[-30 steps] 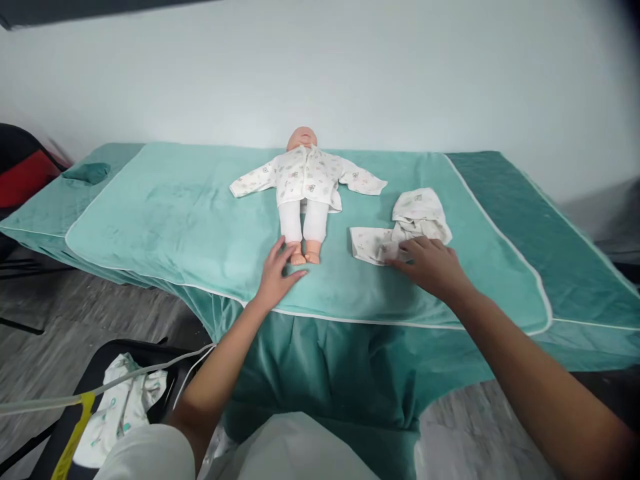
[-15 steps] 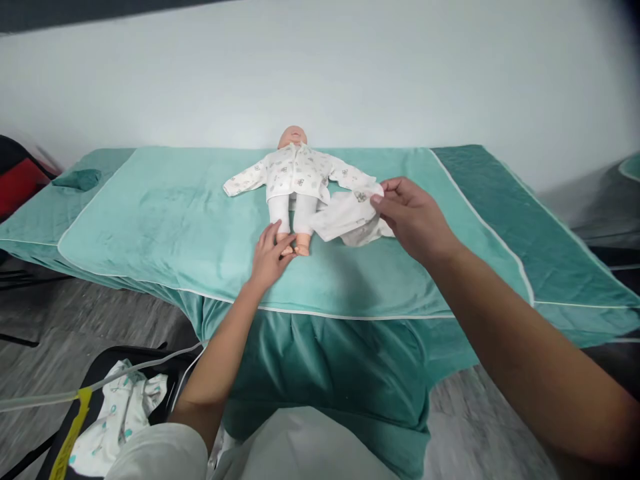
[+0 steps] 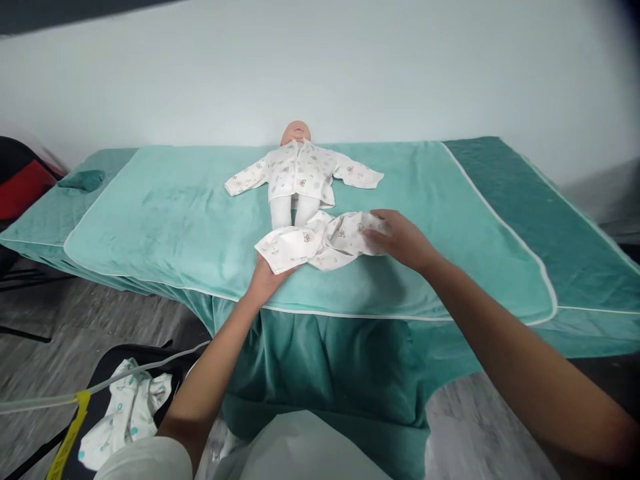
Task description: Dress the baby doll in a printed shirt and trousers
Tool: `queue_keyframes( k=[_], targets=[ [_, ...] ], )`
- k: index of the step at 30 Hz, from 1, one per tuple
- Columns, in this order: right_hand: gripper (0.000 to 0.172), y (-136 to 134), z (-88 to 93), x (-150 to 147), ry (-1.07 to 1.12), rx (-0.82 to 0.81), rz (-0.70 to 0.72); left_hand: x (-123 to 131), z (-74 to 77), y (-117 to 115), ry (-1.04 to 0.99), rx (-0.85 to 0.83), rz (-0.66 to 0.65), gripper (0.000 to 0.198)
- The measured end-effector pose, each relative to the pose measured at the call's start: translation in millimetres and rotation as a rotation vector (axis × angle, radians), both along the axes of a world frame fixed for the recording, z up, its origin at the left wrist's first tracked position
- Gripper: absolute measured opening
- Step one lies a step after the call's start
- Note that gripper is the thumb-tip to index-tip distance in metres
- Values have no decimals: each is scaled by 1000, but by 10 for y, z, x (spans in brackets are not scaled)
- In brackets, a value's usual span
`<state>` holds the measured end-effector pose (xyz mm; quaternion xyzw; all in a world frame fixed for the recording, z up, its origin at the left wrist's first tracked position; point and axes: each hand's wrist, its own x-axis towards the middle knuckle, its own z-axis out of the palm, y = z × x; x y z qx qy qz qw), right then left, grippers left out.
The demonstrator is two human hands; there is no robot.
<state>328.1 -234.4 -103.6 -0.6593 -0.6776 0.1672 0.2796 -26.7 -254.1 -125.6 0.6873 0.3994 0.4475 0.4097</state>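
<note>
A baby doll (image 3: 296, 133) lies on its back on the green cover, dressed in a white printed jacket (image 3: 303, 172) with both sleeves spread out. Across its lower legs and feet I hold white baby pants (image 3: 333, 240) with a small animal print, bunched in the middle. My right hand (image 3: 397, 237) is closed on their right end, fingertips partly behind the fabric. At the left end, my left hand (image 3: 270, 279) grips from below, with most of its fingers hidden under the cloth. The doll's feet are hidden behind the pants.
The padded bed (image 3: 165, 220) stands against a white wall (image 3: 320, 67). Lower left, a black chair (image 3: 113, 357) bears a folded white garment (image 3: 127, 413) with teal spots. A pale tube (image 3: 150, 365) with a yellow tag (image 3: 70, 437) crosses above it.
The pants moved left from beside the doll and now stretch across its lower legs. My left hand left the doll's feet and took the pants' left end; my right hand lowered slightly.
</note>
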Motion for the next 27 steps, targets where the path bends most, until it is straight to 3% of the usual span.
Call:
queue_keyframes(
  k=[3, 8, 11, 13, 15, 18, 21, 24, 27],
  targets=[
    [58, 112, 86, -104, 41, -13, -10, 92, 146, -76, -141, -77, 69, 56],
    [74, 351, 246, -370, -159, -230, 122, 109, 380, -114, -342, 33, 472, 51],
    [48, 437, 341, -496, -341, -313, 211, 80, 485, -67, -249, 169, 600, 48],
    [31, 431, 458, -604, -385, -184, 222, 104, 526, 20, -105, 242, 545, 45],
    [26, 374, 631, -745, -331, 72, 211, 183, 567, 154, 20, 253, 380, 43],
    [15, 232, 951, -987, -167, 463, 247, 359, 701, 382, 69, 156, 111, 58],
    [14, 82, 1241, -1169, -64, 723, 368, 471, 941, 516, 58, 47, -37, 60],
    [16, -35, 1436, -1203, -54, 843, 441, 429, 1164, 518, 58, -11, -130, 33],
    [13, -112, 1540, -1096, -93, 788, 393, 272, 1266, 495, -23, -27, -84, 16]
  ],
)
